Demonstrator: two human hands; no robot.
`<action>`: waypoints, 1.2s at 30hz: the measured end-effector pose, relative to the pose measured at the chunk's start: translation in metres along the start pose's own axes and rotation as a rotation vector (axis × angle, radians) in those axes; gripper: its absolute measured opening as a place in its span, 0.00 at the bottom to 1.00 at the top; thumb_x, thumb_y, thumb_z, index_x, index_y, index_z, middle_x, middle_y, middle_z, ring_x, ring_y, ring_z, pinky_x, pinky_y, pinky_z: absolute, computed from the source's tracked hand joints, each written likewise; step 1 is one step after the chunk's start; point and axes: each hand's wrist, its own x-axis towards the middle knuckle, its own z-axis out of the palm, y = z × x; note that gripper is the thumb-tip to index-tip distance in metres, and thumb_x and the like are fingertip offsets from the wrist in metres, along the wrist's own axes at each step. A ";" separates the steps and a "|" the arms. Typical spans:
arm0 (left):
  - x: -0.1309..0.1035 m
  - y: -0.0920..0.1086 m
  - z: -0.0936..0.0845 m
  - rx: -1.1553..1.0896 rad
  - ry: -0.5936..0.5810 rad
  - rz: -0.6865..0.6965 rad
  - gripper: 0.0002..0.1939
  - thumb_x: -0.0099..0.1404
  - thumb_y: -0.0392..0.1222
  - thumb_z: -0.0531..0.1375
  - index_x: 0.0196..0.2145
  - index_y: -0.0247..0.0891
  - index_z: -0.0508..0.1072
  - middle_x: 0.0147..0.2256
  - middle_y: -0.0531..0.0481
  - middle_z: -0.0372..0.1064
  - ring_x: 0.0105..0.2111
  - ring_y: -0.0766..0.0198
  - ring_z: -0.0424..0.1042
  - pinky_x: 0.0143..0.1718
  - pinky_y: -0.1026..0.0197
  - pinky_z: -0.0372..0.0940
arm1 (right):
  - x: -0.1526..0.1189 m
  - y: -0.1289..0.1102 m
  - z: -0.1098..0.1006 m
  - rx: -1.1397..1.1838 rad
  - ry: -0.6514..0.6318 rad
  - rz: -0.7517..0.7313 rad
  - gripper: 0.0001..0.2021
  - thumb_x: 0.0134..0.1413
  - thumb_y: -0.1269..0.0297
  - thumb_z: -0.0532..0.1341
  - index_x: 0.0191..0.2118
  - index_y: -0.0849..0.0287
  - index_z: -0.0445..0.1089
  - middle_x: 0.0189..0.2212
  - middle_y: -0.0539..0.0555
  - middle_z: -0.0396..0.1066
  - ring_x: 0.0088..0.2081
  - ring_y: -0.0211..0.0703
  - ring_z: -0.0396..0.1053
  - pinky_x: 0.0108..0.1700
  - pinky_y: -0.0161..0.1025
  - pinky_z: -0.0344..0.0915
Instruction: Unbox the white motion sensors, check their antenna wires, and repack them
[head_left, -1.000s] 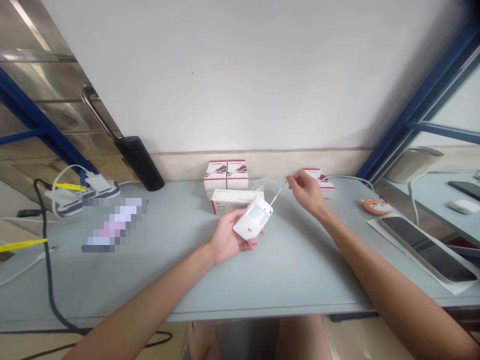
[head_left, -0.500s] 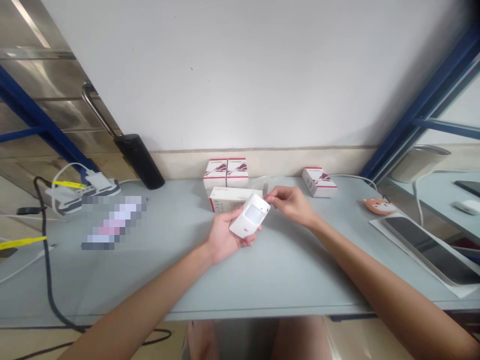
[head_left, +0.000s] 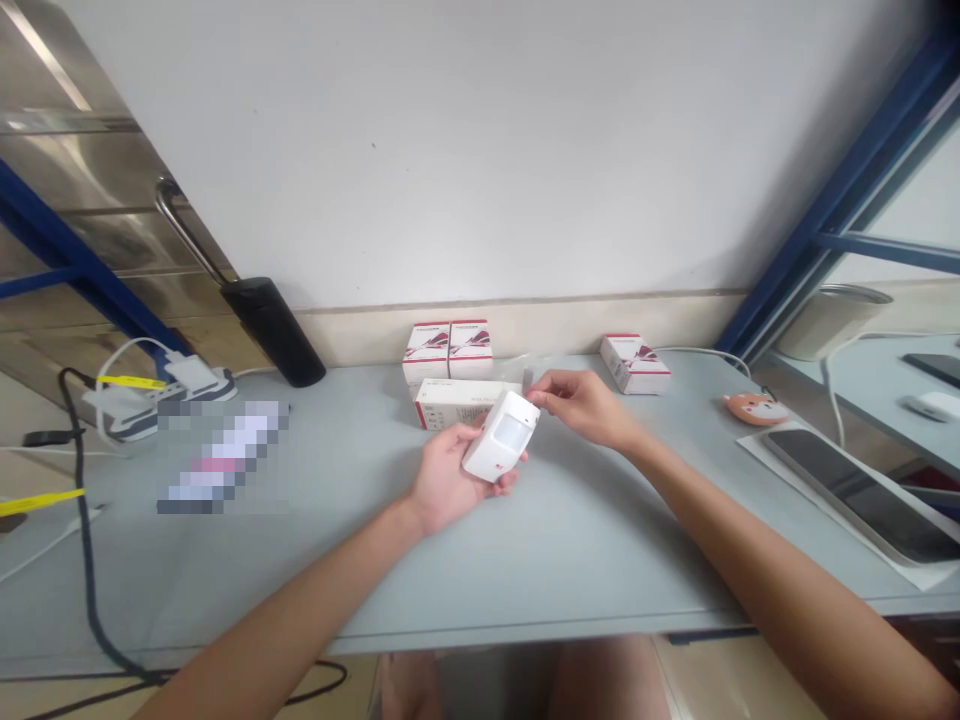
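Note:
My left hand [head_left: 448, 478] is closed around a white motion detector [head_left: 501, 440], which has a pale window on its front and a small red mark near the lower end. The detector is tilted, its upper end pointing to the right. At that upper end my right hand [head_left: 581, 405] has thumb and forefinger pinched together; what lies between them, if anything, is too small to tell. Just behind the detector lies a long white box [head_left: 450, 403] with a red edge, partly hidden by it.
Behind are two banded red-and-white boxes [head_left: 448, 345]; another small box [head_left: 634, 363] stands to the right. A black cylinder [head_left: 276, 335], a power strip [head_left: 176, 395] and cables are on the left. An orange animal-shaped item [head_left: 756, 408] and a dark tablet-like slab [head_left: 862, 495] lie right.
The detector has turned slightly in my left hand, so its upper end shows a little differently. My right fingers stay at that end. The whole view has shifted slightly.

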 end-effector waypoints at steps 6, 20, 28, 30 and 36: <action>0.000 -0.002 -0.004 0.033 0.029 -0.013 0.21 0.68 0.48 0.56 0.52 0.30 0.73 0.36 0.36 0.75 0.26 0.58 0.69 0.31 0.57 0.58 | -0.002 0.004 0.003 0.087 -0.039 0.028 0.10 0.58 0.58 0.64 0.31 0.57 0.78 0.27 0.50 0.75 0.30 0.41 0.66 0.36 0.39 0.62; -0.002 0.000 0.001 0.071 0.012 0.028 0.21 0.69 0.49 0.57 0.55 0.34 0.70 0.38 0.38 0.75 0.26 0.58 0.70 0.31 0.58 0.56 | 0.002 0.007 -0.016 0.052 0.022 -0.028 0.19 0.67 0.44 0.60 0.43 0.54 0.79 0.42 0.56 0.79 0.39 0.47 0.73 0.44 0.44 0.69; -0.002 0.001 0.002 0.082 0.020 0.040 0.19 0.68 0.48 0.57 0.52 0.34 0.71 0.37 0.37 0.76 0.25 0.59 0.70 0.30 0.58 0.56 | 0.028 0.062 -0.006 -0.776 0.251 -0.161 0.21 0.64 0.63 0.62 0.61 0.48 0.73 0.70 0.56 0.63 0.68 0.64 0.60 0.64 0.60 0.63; -0.002 0.001 0.002 0.078 0.019 0.046 0.19 0.68 0.48 0.57 0.51 0.34 0.71 0.37 0.38 0.75 0.25 0.59 0.69 0.29 0.58 0.56 | 0.030 0.070 -0.004 -0.858 0.284 -0.132 0.11 0.67 0.62 0.61 0.50 0.51 0.79 0.66 0.58 0.67 0.64 0.64 0.62 0.61 0.59 0.64; -0.004 0.010 0.006 0.030 0.027 0.093 0.19 0.68 0.47 0.57 0.51 0.32 0.73 0.37 0.37 0.75 0.25 0.59 0.68 0.29 0.58 0.57 | 0.019 0.068 -0.018 -0.615 0.501 0.043 0.08 0.66 0.57 0.61 0.40 0.51 0.77 0.50 0.57 0.71 0.38 0.48 0.71 0.38 0.45 0.65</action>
